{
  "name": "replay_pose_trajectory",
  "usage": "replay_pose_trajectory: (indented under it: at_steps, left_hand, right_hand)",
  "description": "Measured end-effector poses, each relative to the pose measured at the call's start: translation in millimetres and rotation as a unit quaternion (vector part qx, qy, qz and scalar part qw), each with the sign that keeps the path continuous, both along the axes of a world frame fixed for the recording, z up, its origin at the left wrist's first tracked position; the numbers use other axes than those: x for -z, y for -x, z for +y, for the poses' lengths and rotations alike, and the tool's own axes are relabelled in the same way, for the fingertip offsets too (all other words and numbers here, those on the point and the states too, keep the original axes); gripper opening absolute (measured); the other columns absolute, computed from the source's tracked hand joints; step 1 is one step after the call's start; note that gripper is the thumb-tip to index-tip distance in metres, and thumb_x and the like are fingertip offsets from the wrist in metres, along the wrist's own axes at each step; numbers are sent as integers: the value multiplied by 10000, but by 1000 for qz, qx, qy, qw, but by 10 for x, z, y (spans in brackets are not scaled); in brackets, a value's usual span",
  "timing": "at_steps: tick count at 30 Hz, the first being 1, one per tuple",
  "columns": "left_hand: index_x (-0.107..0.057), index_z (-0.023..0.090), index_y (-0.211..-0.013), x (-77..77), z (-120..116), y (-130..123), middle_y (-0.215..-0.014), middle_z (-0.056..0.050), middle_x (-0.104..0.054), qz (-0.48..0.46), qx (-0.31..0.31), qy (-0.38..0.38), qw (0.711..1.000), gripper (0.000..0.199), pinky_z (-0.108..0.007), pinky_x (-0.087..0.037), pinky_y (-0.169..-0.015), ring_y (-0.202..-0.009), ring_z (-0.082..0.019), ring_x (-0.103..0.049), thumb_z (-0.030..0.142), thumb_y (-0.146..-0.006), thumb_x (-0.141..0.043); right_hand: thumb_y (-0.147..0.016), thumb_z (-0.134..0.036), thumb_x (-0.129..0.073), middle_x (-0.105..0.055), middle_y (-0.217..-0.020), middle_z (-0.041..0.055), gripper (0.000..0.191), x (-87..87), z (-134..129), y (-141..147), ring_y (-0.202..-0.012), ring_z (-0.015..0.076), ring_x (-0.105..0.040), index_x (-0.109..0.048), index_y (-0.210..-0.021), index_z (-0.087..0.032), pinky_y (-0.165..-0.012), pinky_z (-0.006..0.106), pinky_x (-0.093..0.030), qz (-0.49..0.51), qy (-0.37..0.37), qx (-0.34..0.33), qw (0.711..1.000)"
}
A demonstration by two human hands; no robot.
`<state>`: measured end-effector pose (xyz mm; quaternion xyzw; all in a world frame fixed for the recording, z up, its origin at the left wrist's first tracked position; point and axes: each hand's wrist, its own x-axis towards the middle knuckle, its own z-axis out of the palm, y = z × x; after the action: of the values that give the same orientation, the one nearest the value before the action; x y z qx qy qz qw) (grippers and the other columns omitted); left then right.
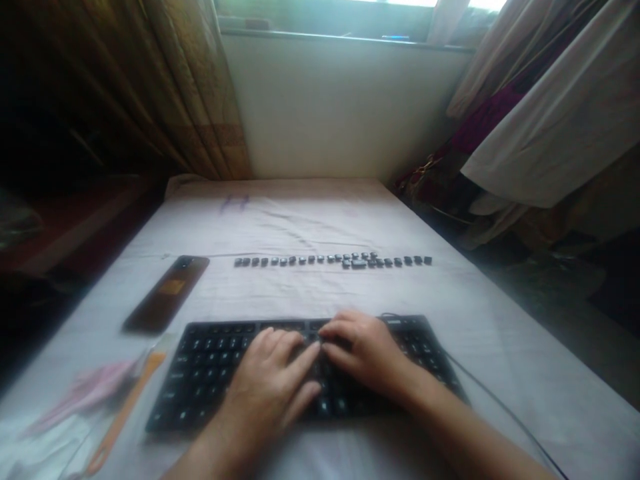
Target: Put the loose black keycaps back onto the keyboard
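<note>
A black keyboard [205, 373] lies on the cloth-covered surface, with bare, darker patches around its middle where keys look absent. My left hand [273, 373] rests over its centre, index finger stretched toward the top rows and thumb held apart. From the right, my right hand [365, 347] reaches in with thumb and fingers drawn close together at the upper middle keys, beside my left fingertip. Whatever sits between those right fingertips is too small and blurred to make out. Beyond the keyboard, several loose keycaps [303, 260] stand in a long row, doubled toward its right end.
A dark phone [167, 293] lies to the left. Nearer are an orange-handled brush [127, 407] and a pink and white cloth [85, 393]. The keyboard's cable [500, 387] trails off right. Curtains [195, 87] and hanging clothes [560, 127] flank the far wall.
</note>
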<state>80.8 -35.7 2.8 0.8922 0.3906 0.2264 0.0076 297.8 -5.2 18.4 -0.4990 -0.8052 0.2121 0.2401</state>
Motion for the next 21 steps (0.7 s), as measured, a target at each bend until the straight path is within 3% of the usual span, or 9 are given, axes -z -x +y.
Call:
replay_pose_trajectory:
  at_steps: [21]
  left_hand:
    - [-650,202,-1215,-31,4,-6,-1138,-79,-670,-15,7,-43,999,326,-478,-440,-1012,-1055,-262,-596,358,-960,-518]
  right_hand:
    - [-829,-188,-660,-744,-863,43,149,17,-8,5,-807,187,-674,-771,-920,-230,-745,288,-520,3,-10,-2,1000]
